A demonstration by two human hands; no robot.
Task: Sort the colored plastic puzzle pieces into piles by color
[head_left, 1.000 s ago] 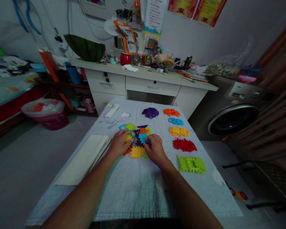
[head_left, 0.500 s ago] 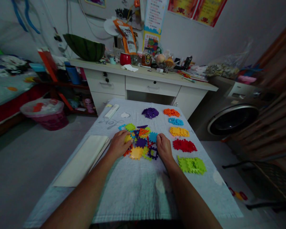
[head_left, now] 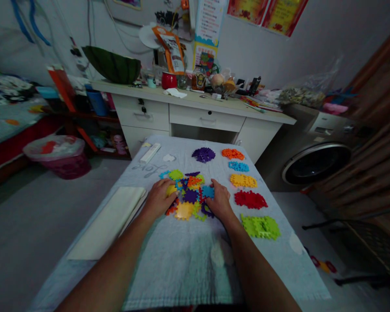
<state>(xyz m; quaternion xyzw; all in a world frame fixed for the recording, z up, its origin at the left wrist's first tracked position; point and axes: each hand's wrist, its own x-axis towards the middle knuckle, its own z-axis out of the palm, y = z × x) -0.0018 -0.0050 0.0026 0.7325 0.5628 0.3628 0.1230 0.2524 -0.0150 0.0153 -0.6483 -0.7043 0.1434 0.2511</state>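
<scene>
A mixed heap of toothed plastic interlocking tiles lies mid-table between my hands, with a purple tile [head_left: 191, 196] and a yellow-orange tile [head_left: 183, 211] at its front. At the heap's left side, my left hand [head_left: 158, 200] has its thumb and fingers closed round a yellow tile [head_left: 171, 190]. On the opposite side, my right hand [head_left: 220, 201] grips the edge of a blue square tile [head_left: 208, 192] between thumb and fingers. Green tiles [head_left: 176, 174] and an orange piece [head_left: 194, 181] lie farther back. My right hand partly covers a purple frame piece [head_left: 207, 210].
Single-colour piles run down the right: purple [head_left: 203, 154], orange [head_left: 233, 154], blue [head_left: 238, 166], yellow [head_left: 243, 180], red [head_left: 250, 199] and green [head_left: 260, 226]. Folded white cloth [head_left: 107, 223] and a white box [head_left: 150, 153] lie left. A cluttered desk [head_left: 208, 117] stands behind.
My right hand has unfolded from a fist beside the heap and reached left onto the blue tile. My left hand stays at the yellow tile. The view has shifted slightly.
</scene>
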